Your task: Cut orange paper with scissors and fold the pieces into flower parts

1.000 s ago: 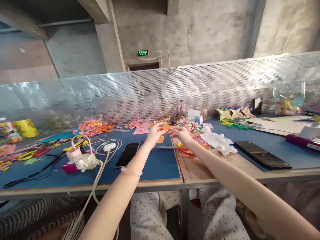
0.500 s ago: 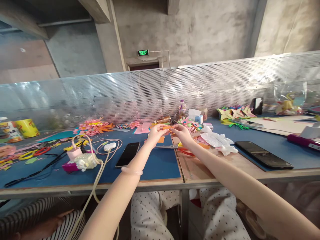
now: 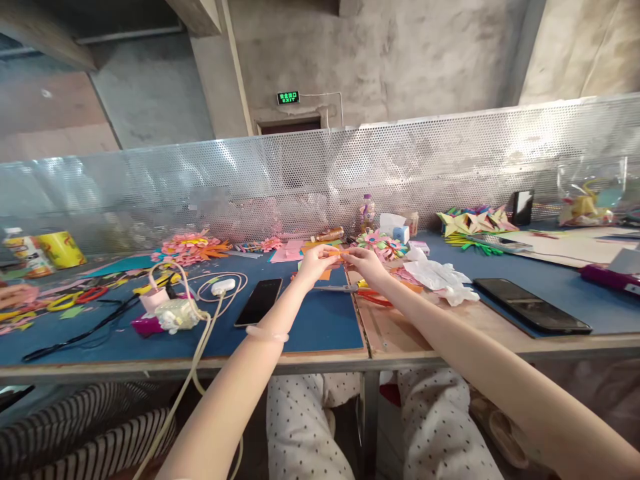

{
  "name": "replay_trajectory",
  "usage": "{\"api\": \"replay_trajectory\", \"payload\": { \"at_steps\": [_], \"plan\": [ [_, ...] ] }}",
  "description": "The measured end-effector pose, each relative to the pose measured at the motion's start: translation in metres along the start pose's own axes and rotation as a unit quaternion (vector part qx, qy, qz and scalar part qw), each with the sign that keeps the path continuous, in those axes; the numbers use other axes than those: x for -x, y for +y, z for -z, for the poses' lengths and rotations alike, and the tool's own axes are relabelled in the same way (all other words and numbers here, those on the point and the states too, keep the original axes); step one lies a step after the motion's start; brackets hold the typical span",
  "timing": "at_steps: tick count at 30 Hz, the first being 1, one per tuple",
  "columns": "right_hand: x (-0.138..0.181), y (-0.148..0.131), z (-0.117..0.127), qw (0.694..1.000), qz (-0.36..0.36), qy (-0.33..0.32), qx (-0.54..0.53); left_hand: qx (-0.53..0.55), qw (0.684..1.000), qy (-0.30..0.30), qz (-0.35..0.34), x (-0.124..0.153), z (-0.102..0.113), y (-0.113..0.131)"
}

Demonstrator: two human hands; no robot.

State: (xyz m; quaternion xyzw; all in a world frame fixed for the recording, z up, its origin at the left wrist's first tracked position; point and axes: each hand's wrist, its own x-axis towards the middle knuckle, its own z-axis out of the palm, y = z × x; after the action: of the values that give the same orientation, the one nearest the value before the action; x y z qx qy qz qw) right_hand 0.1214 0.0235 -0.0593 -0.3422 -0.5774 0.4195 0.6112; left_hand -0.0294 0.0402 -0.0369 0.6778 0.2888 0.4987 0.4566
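Note:
My left hand (image 3: 319,263) and my right hand (image 3: 366,264) meet above the table, pinching a small piece of orange paper (image 3: 341,253) between their fingertips. The paper's exact shape is mostly hidden by the fingers. Below them lie scissors (image 3: 374,297) with red-orange handles, blades pointing left. More orange paper (image 3: 325,275) rests on the table under my left hand. Behind it are pink paper sheets (image 3: 287,252). A cluster of paper flowers (image 3: 383,247) sits just beyond my right hand.
Phones lie left (image 3: 259,303) and right (image 3: 530,305) of my arms. White cables (image 3: 205,333) hang over the front edge at left. Crumpled white tissue (image 3: 440,277) is on the right. A perforated metal screen (image 3: 280,180) stands behind. A co-worker's hand (image 3: 17,295) shows far left.
My hands stay together on the orange paper, with only slight finger movement. The whole view has shifted a little. A co-worker's hand near the striped clothing at lower left has gone from sight.

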Motion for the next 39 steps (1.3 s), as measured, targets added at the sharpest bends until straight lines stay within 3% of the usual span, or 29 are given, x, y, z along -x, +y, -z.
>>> {"api": "replay_trajectory", "payload": {
  "at_steps": [7, 39],
  "plan": [
    [-0.0026, 0.0044, 0.0003, 1.0, -0.019, -0.003, 0.008, -0.016, 1.0, -0.011, 0.014, -0.0029, 0.0022, -0.0046],
    [-0.0075, 0.0089, 0.0044, 0.99, 0.024, -0.056, 0.125, -0.048, 0.997, -0.003, 0.065, 0.002, 0.0001, -0.001]
  ]
}}
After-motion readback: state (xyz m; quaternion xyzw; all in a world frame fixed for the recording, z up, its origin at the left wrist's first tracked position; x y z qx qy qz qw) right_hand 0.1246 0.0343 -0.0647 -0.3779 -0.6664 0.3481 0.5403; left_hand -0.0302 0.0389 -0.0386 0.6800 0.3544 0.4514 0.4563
